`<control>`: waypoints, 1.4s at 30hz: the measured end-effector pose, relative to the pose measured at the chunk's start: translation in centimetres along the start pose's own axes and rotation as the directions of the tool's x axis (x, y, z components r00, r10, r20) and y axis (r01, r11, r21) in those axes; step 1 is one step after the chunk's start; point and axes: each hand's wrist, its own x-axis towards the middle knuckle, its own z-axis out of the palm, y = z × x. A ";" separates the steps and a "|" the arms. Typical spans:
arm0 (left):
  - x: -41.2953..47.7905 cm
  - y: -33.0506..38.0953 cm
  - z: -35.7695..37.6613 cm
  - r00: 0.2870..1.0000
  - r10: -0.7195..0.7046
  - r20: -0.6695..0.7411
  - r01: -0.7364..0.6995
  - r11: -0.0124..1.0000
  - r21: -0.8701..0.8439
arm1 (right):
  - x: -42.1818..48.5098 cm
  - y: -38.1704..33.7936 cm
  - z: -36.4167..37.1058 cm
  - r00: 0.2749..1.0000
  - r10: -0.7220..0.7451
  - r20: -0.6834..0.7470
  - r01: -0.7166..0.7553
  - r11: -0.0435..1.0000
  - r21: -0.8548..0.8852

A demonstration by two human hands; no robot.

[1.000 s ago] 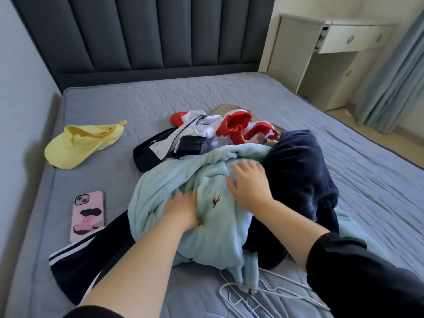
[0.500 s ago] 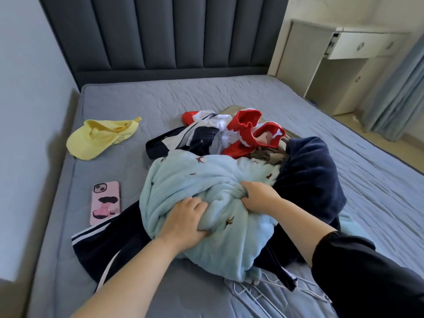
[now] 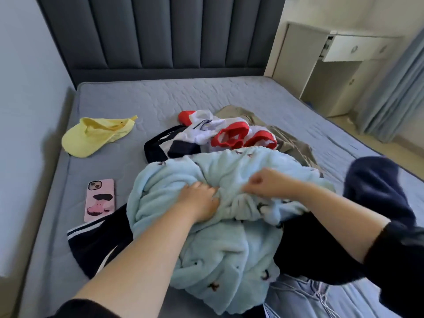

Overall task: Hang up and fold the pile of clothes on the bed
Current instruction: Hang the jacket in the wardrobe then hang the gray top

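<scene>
**Barely Begun: Both Hands in the Blue Fleece**

We judge the task to be at its very start. Nothing in view is folded or hung. The pile of clothes (image 3: 229, 161) sits heaped in the middle of the bed (image 3: 160, 97), and every piece is left to do.

Our left hand (image 3: 199, 201) digs curled fingers into a bunch of the pale blue fleece (image 3: 229, 260), which lies on top of the heap on the side nearest us. Our right hand (image 3: 267, 183), balled tight, grips a gathered fold of the same garment just beside the left. We take this as singling out the first piece to pull free.

The fleece is thick and plush, rumpled into soft rolls and dotted with small dark motifs. To its right a navy garment (image 3: 376, 187) looks bulky and fuzzy, though it is blurred. Behind the fleece lies a red-and-white garment (image 3: 231, 136) with red banded edges, resting on a flatter khaki piece (image 3: 291, 143). A dark striped garment (image 3: 91, 244) spreads out from under the fleece on the left.

The bed cover is grey and quilted. Well apart from the pile lie a soft yellow cap (image 3: 91, 138) and a phone (image 3: 99, 199) in a glossy pink case.
</scene>
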 end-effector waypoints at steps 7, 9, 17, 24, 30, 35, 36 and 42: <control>1.0 -0.3 -0.2 0.996 -0.043 0.076 0.047 0.997 -0.054 | 7.6 7.3 -5.3 0.762 0.376 -0.527 -0.399 0.914 0.074; 1.3 -0.6 0.5 0.997 -0.039 0.070 0.042 0.999 -0.030 | 8.3 10.0 -4.1 0.718 0.512 -0.471 -0.485 0.854 0.189; 2.5 -2.7 3.4 0.998 -0.046 0.052 0.054 0.986 -0.161 | 11.8 12.2 2.2 0.738 0.629 -0.244 -0.481 0.744 0.464; 2.9 -3.3 4.2 0.998 -0.057 0.024 0.061 0.980 -0.192 | 13.3 14.3 0.5 0.614 0.674 -0.411 -0.440 0.725 0.531; 3.1 -3.5 4.5 0.998 -0.060 0.013 0.062 0.980 -0.188 | 14.6 14.1 -1.1 0.689 0.614 -0.384 -0.531 0.789 0.308; 2.7 -3.4 4.7 0.998 -0.054 -0.020 0.049 0.981 -0.188 | 13.4 11.7 1.3 0.609 0.617 -0.499 -0.552 0.781 0.293; 2.6 -3.4 4.7 0.998 -0.050 -0.024 0.045 0.982 -0.185 | 13.1 10.9 2.0 0.616 0.581 -0.533 -0.497 0.811 0.309; 1.0 -3.9 4.6 0.996 -0.060 0.062 0.073 0.965 -0.253 | 11.0 6.9 1.0 0.710 0.552 -0.438 -0.248 0.777 0.578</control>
